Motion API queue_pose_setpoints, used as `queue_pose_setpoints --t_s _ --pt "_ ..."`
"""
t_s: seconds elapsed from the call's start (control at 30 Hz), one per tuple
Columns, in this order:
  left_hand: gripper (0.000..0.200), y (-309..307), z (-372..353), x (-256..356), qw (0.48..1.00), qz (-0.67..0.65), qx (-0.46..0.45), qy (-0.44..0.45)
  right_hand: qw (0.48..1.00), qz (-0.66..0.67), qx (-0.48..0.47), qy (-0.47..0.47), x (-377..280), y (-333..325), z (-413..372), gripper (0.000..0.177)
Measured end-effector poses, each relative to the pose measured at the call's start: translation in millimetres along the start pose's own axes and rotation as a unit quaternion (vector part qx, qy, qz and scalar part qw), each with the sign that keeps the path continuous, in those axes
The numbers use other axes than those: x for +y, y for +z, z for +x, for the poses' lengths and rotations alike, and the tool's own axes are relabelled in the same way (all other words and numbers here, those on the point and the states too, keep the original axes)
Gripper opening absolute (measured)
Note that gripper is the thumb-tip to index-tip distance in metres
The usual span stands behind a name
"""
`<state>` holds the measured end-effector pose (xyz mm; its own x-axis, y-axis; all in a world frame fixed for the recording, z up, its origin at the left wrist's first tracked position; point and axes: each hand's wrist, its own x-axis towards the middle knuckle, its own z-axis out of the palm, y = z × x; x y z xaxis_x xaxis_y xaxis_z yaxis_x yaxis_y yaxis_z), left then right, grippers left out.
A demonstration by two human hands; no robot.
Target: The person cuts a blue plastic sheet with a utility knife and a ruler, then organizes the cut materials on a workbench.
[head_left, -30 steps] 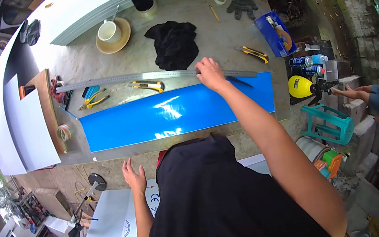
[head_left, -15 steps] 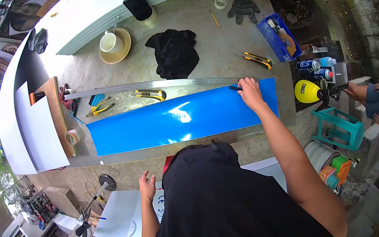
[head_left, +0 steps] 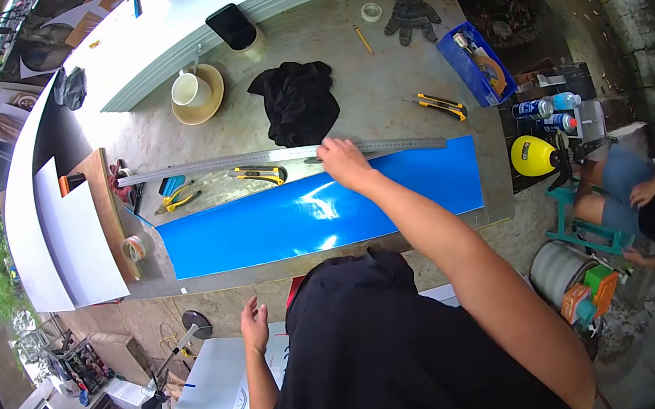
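Note:
My right hand is over the long metal ruler, fingers closed around a slim black pen-like thing whose tip pokes out on the left. The ruler lies just beyond a glossy blue sheet, which has a slanting far edge. Below the table edge hangs my left hand, empty, with fingers loosely curled and apart. Between ruler and sheet are a yellow-black utility knife and yellow-handled pliers. A crumpled black cloth rests past the ruler.
Another utility knife, a blue tray and a grey glove are at the right. A cup on a saucer and a phone stand farther back. A person sits at far right.
My right hand has moved left from the sheet's right end to the middle of the ruler, still with the black pen-like thing. The person at right has sat down on the green stool.

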<state>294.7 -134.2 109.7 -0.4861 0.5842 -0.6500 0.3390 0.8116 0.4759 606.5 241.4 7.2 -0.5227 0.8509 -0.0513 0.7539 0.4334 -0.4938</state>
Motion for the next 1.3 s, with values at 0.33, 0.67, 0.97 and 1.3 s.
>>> queue_pose_setpoints --t_s 0.33,0.67,0.97,1.3 --pt "0.048 6 -52 -43 0.994 -0.071 0.022 -0.084 0.966 0.035 0.201 0.156 68 -64 12 0.021" --pt "0.048 8 -37 -33 0.991 -0.075 -0.010 -0.107 0.946 -0.113 0.042 0.302 196 -141 -69 0.058" --pt "0.045 -4 2 39 0.996 -0.080 0.008 -0.026 0.833 0.452 0.118 0.297 97 -147 -48 0.034" --pt "0.047 7 8 -7 0.997 -0.061 -0.010 -0.056 0.815 0.523 -0.121 0.218 -35 -101 -2 0.033"
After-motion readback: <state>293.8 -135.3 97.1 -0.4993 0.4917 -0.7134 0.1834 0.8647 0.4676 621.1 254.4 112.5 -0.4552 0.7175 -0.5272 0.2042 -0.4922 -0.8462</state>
